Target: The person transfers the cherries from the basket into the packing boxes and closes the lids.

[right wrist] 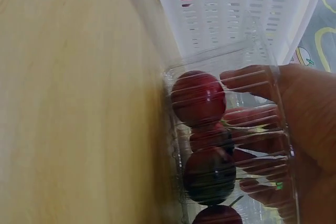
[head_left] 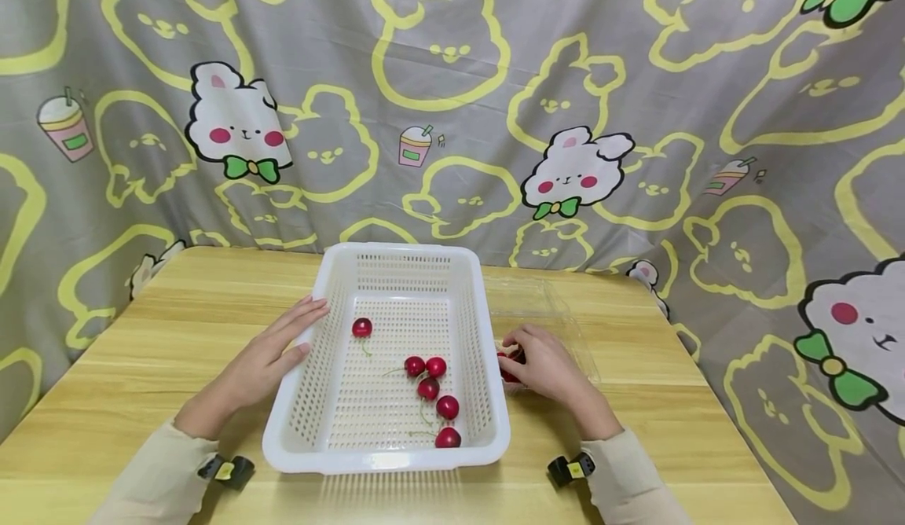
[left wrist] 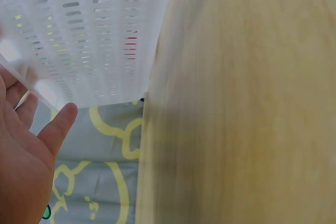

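A white plastic basket with perforated walls stands on the table, and several red cherries with stems lie on its floor. My left hand rests at the basket's left rim, fingers stretched over the edge and thumb extended along the outside. To the basket's right, my right hand reaches down into a clear plastic box. Several dark red cherries sit in that box. The right thumb and fingers are bent among these cherries, seen through the clear wall; I cannot tell whether they pinch one.
The clear lid spreads out behind and right of my right hand. A wooden table carries everything. Behind it hangs a grey curtain with yellow outlines and white cartoon animals. Both wrists wear black straps.
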`<action>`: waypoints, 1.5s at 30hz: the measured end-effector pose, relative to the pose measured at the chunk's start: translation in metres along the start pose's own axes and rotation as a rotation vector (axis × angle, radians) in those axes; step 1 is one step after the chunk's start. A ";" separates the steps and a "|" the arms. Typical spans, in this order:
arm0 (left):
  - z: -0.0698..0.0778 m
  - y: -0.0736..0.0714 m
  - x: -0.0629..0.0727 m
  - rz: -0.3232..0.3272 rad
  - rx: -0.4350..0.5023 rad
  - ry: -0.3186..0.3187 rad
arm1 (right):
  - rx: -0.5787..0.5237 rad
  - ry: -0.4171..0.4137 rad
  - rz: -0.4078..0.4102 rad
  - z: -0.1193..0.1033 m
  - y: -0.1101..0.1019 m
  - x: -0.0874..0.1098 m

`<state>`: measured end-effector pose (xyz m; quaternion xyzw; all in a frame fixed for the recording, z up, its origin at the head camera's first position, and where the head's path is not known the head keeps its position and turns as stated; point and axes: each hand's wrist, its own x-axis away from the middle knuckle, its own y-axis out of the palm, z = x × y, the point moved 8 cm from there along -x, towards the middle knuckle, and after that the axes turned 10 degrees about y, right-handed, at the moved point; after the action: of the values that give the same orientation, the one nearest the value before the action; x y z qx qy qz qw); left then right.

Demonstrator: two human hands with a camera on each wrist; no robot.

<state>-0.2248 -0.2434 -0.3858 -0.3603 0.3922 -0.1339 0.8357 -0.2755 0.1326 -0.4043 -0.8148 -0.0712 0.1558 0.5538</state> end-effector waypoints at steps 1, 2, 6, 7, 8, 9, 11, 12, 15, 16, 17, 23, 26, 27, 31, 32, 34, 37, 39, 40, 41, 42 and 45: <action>0.000 0.000 0.000 0.000 -0.001 -0.001 | -0.002 0.000 0.007 0.000 -0.001 0.000; 0.000 0.000 0.000 0.001 -0.002 -0.002 | -0.001 0.001 0.016 0.000 -0.002 0.000; 0.000 -0.001 0.000 0.004 -0.008 -0.007 | 0.008 0.015 0.033 0.001 -0.007 -0.001; 0.000 -0.001 0.000 0.004 -0.008 -0.008 | 0.012 0.025 0.032 0.002 -0.008 -0.001; 0.001 -0.001 0.000 0.003 -0.009 -0.008 | 0.016 0.033 0.030 0.003 -0.008 -0.001; 0.001 -0.001 0.001 0.002 -0.009 -0.009 | 0.018 0.038 0.029 0.003 -0.009 -0.001; 0.001 0.000 0.001 0.001 -0.009 -0.010 | 0.018 0.041 0.033 0.003 -0.011 0.000; 0.001 0.000 0.001 0.001 -0.009 -0.012 | 0.017 0.035 0.044 0.003 -0.013 0.000; 0.000 0.000 0.000 -0.002 -0.007 -0.015 | -0.011 0.024 0.069 0.000 -0.019 0.000; 0.000 0.001 0.000 -0.003 -0.006 -0.016 | -0.022 0.027 0.074 0.000 -0.021 0.001; 0.000 0.001 0.000 -0.003 -0.005 -0.016 | -0.034 0.034 0.076 -0.001 -0.023 0.001; 0.000 0.001 0.000 -0.005 -0.004 -0.017 | -0.059 0.072 0.059 -0.007 -0.035 -0.002; 0.000 0.000 0.000 -0.002 -0.006 -0.017 | -0.051 0.055 0.065 -0.015 -0.043 -0.005; 0.001 0.000 0.000 -0.001 -0.005 -0.016 | -0.045 0.047 0.068 -0.017 -0.045 -0.007; 0.001 0.000 0.001 -0.001 -0.005 -0.009 | -0.028 0.015 0.068 -0.029 -0.055 -0.012; 0.001 0.000 0.001 -0.002 -0.005 -0.008 | -0.030 0.007 0.065 -0.032 -0.057 -0.014; 0.001 0.001 0.001 -0.003 -0.003 -0.007 | -0.033 -0.004 0.060 -0.039 -0.062 -0.017; 0.000 0.000 0.001 -0.001 -0.001 -0.009 | -0.032 -0.013 0.049 -0.049 -0.067 -0.023; 0.000 0.000 0.001 -0.001 -0.003 -0.011 | -0.022 -0.019 0.041 -0.055 -0.069 -0.026; 0.000 0.000 0.001 -0.001 -0.004 -0.012 | -0.017 -0.022 0.038 -0.059 -0.070 -0.028; 0.000 0.000 0.001 -0.001 -0.006 -0.012 | -0.015 -0.024 0.034 -0.062 -0.071 -0.030; 0.000 0.000 0.001 -0.002 -0.009 -0.013 | -0.015 -0.031 0.033 -0.066 -0.072 -0.032; -0.001 0.001 0.001 -0.003 -0.010 -0.015 | -0.025 -0.052 0.028 -0.079 -0.076 -0.036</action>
<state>-0.2246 -0.2439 -0.3871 -0.3661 0.3862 -0.1305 0.8365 -0.2790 0.0810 -0.3005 -0.8183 -0.0759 0.1838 0.5393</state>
